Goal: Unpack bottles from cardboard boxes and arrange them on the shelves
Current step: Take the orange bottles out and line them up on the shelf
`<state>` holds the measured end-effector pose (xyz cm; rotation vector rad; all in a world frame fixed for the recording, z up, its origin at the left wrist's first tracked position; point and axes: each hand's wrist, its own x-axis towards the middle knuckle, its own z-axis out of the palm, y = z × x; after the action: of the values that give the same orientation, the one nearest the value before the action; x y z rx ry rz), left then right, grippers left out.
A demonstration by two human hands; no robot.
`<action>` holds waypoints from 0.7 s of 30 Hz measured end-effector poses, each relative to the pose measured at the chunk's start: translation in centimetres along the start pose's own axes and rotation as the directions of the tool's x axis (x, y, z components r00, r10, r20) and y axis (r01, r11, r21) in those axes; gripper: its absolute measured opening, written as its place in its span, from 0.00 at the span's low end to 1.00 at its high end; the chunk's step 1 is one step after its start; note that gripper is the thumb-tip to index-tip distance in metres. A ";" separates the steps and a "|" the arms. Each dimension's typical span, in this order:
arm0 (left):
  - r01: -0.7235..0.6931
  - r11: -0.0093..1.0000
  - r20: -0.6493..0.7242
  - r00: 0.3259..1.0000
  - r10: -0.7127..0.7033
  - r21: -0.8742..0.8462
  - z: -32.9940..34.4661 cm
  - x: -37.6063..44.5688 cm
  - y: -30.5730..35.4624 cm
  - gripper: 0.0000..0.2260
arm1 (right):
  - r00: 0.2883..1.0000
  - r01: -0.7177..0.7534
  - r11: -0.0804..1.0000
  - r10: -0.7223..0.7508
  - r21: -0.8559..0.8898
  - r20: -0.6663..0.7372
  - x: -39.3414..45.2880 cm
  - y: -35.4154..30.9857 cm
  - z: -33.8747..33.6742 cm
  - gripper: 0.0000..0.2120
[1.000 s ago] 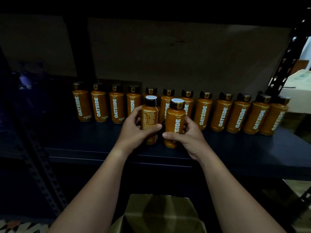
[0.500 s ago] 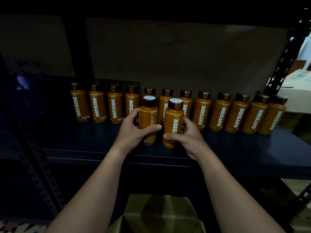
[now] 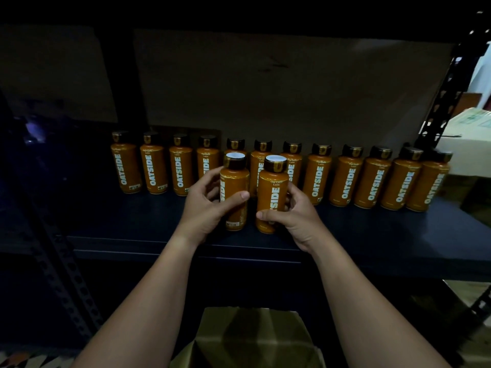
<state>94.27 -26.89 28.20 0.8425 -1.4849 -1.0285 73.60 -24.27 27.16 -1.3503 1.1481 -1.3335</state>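
Two orange OATSIDE bottles with dark caps stand upright on the dark shelf (image 3: 372, 235), in front of a back row of several like bottles (image 3: 346, 179). My left hand (image 3: 206, 208) grips the left front bottle (image 3: 235, 187), thumb across its front. My right hand (image 3: 293, 216) grips the right front bottle (image 3: 272, 193), thumb low on its label. The two front bottles stand side by side with a small gap between them. An open cardboard box (image 3: 255, 338) sits below the shelf between my forearms.
A perforated black upright (image 3: 446, 94) frames the shelf on the right, another slants at lower left (image 3: 61, 264). A brown cardboard sheet (image 3: 279, 83) backs the shelf. A pale box (image 3: 467, 144) lies beyond the right post. The shelf's left part is dark.
The left front bottle has been turned in my left hand, so its OATSIDE lettering now shows at its left side. The right bottle has hardly moved.
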 end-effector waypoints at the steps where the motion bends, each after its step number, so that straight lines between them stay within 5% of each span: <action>1: 0.000 1.000 -0.002 1.000 0.000 0.017 0.2 0.0 0.1 0.27 | 1.000 0.001 1.000 -0.001 -0.003 -0.001 -0.1 -0.1 0.0 0.48; 9: -0.009 0.997 0.030 1.000 0.006 0.077 0.5 0.0 0.4 0.28 | 1.000 0.005 1.000 -0.005 -0.018 -0.007 -0.2 -0.2 0.1 0.48; 14: -0.034 0.988 -0.036 0.999 0.040 0.150 0.7 -0.7 0.5 0.36 | 1.000 0.024 1.000 -0.024 0.003 -0.002 -0.3 -0.4 0.2 0.58; 21: -0.026 0.957 -0.054 0.998 0.044 0.289 -1.0 -2.5 0.2 0.37 | 0.997 0.045 0.985 -0.054 -0.164 -0.050 -1.3 -1.6 1.1 0.40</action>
<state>95.62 -24.72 27.46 1.0392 -1.6162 -0.7626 74.76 -22.72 28.43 -1.4755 1.2909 -1.3432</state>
